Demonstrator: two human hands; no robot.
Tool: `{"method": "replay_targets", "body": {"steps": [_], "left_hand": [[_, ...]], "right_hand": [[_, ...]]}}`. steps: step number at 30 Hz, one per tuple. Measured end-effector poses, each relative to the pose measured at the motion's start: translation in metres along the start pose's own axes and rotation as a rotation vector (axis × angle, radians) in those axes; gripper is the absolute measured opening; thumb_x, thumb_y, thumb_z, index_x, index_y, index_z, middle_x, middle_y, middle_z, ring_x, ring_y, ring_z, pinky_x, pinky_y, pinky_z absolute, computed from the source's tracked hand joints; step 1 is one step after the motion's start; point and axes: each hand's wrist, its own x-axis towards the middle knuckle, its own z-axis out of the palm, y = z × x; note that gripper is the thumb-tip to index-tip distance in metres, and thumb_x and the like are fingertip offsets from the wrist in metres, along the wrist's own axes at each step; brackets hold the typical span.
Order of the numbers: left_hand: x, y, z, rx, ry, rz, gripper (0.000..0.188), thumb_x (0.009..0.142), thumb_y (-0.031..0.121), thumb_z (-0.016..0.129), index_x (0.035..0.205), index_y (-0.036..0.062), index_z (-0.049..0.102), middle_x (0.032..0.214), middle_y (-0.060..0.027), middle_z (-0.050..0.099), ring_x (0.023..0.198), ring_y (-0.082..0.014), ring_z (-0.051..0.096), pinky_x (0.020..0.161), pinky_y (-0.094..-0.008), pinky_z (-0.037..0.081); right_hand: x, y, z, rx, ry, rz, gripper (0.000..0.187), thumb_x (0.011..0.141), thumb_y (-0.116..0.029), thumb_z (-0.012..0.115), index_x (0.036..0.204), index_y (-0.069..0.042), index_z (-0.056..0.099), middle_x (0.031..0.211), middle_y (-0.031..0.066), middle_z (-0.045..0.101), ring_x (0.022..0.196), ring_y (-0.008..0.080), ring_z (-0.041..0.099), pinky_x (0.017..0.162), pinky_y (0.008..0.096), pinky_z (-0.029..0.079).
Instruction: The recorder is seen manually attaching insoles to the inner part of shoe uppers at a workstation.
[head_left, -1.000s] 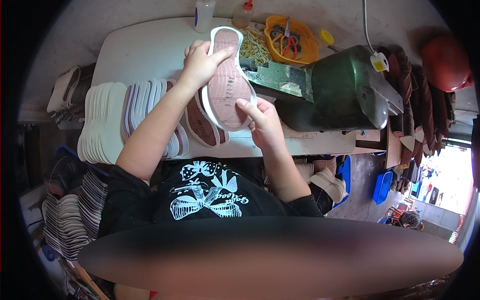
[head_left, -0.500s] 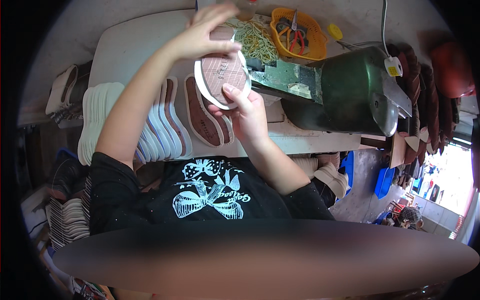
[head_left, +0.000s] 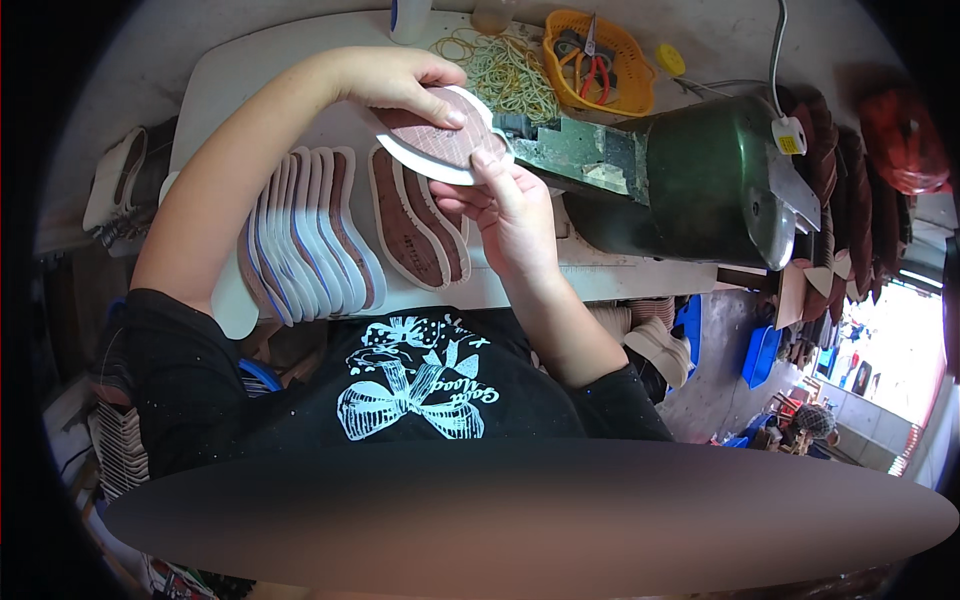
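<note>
- We face a pale counter (head_left: 240, 75), its near edge just in front of our black shirt (head_left: 290, 410).
- At its right end we see a dark green machine (head_left: 700, 180), its scuffed arm (head_left: 575, 160) reaching left over the top.
- Toward the near left corner, a row of white-edged soles (head_left: 325, 230) overlaps closely.
- By the far edge sits a yellow-orange basket (head_left: 640, 85).
- Two brown soles (head_left: 405, 230) lie side by side near the near edge, right of the row.
- A tangled heap of pale bands (head_left: 510, 80) lies left of the basket.
- We hold a white-rimmed sole (head_left: 430, 140) tilted above the counter, beside the arm's tip.
- Our left hand (head_left: 395, 80) has its grip closed on the sole's upper side, thumb across the brown face.
- Our right hand (head_left: 515, 205) keeps a narrow grip on its right end, thumb on top, fingers beneath.
- A red-handled tool (head_left: 603, 72) rests in the basket.
- A small yellow lid (head_left: 670, 60) shows just right of it.
</note>
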Motion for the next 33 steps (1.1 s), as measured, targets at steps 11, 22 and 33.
{"method": "replay_targets", "body": {"steps": [11, 22, 33], "left_hand": [[-0.024, 0.008, 0.035, -0.192, 0.214, -0.193, 0.042, 0.081, 0.038, 0.067, 0.098, 0.0002, 0.058, 0.086, -0.0052, 0.061, 0.078, -0.0105, 0.055, 0.069, -0.0261, 0.045], [-0.035, 0.050, 0.074, -0.335, 0.396, -0.432, 0.058, 0.079, 0.054, 0.062, 0.083, -0.0040, 0.065, 0.059, -0.0099, 0.060, 0.041, -0.0145, 0.056, 0.034, -0.0261, 0.045], [-0.037, 0.041, 0.071, -0.389, 0.326, -0.434, 0.054, 0.078, 0.050, 0.067, 0.069, -0.0026, 0.062, 0.043, -0.0041, 0.051, 0.033, -0.0111, 0.052, 0.032, -0.0213, 0.043]], "right_hand": [[0.004, 0.002, -0.012, 0.022, -0.050, -0.007, 0.030, 0.091, -0.026, 0.056, 0.094, 0.003, 0.062, 0.086, 0.0124, 0.066, 0.073, 0.0172, 0.066, 0.066, 0.0269, 0.055], [-0.003, -0.007, -0.021, -0.080, -0.132, 0.041, 0.023, 0.085, -0.023, 0.063, 0.089, 0.000, 0.063, 0.081, 0.0083, 0.066, 0.070, 0.0133, 0.065, 0.063, 0.0247, 0.054], [-0.019, 0.007, -0.037, -0.078, -0.184, 0.126, 0.024, 0.085, -0.014, 0.063, 0.099, 0.005, 0.062, 0.092, 0.0100, 0.065, 0.079, 0.0129, 0.062, 0.073, 0.0260, 0.049]]}}
